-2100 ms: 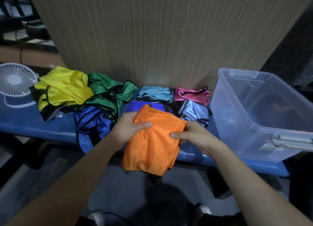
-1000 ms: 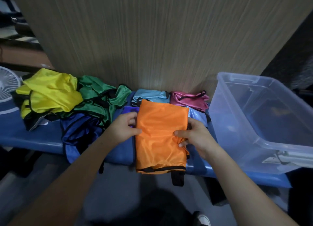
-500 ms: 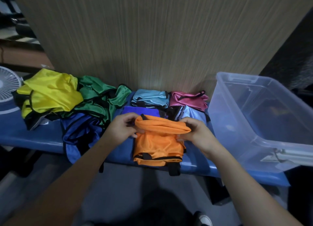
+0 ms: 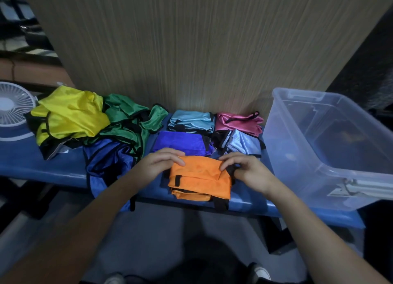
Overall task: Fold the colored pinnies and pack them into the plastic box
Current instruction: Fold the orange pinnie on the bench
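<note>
The orange pinny (image 4: 200, 178), judged soft and slippery, is being pressed flat left of the box (image 4: 331, 147) by both hands (image 4: 158, 165) (image 4: 247, 171), fingers curled over its folded top edge.

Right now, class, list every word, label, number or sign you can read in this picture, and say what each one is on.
No text can be read.
Sticker on the plastic box, near its front latch: too blurred to read.
Pale tag under the yellow pinny, at: too small to tell.
Orange pinny and the white fan: no print visible.
</note>
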{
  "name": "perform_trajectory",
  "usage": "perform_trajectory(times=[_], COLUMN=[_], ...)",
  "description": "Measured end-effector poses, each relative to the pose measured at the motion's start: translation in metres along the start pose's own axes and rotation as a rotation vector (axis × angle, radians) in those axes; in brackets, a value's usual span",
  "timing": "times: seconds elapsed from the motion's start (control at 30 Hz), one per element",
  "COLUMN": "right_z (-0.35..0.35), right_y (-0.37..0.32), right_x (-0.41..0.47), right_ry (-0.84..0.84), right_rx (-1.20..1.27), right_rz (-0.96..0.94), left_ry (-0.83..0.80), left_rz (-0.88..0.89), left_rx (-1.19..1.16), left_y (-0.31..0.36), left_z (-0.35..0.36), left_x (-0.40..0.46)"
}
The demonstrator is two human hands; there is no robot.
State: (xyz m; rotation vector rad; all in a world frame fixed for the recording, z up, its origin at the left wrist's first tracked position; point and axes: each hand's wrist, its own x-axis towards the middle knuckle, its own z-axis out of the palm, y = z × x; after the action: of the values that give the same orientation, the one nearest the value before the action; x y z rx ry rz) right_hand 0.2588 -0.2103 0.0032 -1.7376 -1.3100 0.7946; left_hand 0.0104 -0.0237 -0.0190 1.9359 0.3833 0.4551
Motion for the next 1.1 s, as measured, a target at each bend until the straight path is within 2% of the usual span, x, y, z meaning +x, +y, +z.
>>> perform_trajectory(times=[0.07, 0.17, 0.3, 0.37, 0.43, 0.5, 0.6, 0.83, 1.1], right_z=[0.001, 0.004, 0.018, 0.029, 0.039, 0.049, 0.054, 0.037, 0.006], right_y=[-0.005, -0.007, -0.002, -0.005, -0.007, -0.005, -0.002, -0.001, 0.015], right_x=[-0.002, -0.003, -0.003, -0.006, -0.011, -0.015, -0.017, -0.026, -0.049], right_ry=[0.002, 0.016, 0.168, 0.169, 0.086, -0.001, -0.042, -0.023, 0.103], right_rx=[0.009, -0.046, -0.39, -0.534, -0.634, -0.73, -0.809, -0.825, -0.889], right_rz=[0.017, -0.011, -0.243, -0.328, -0.364, -0.367, -0.342, -0.274, -0.181], left_ry=[0.001, 0.024, 0.084, 0.102, 0.096, 0.079, 0.079, 0.029, 0.019], left_rz=[-0.021, -0.011, 0.084, 0.092, 0.067, 0.041, 0.032, 0.018, 0.087], left_rx=[0.062, 0.296, 0.464, 0.465, 0.444, 0.427, 0.418, 0.361, 0.347], left_y=[0.002, 0.002, 0.001, 0.002, 0.002, 0.0, -0.003, 0.005, 0.018], left_z=[0.005, 0.009, 0.012, 0.014, 0.017, 0.02, 0.024, 0.044, 0.088], left_x=[-0.004, -0.01, -0.014, -0.016, -0.019, -0.021, -0.023, -0.021, 0.002])
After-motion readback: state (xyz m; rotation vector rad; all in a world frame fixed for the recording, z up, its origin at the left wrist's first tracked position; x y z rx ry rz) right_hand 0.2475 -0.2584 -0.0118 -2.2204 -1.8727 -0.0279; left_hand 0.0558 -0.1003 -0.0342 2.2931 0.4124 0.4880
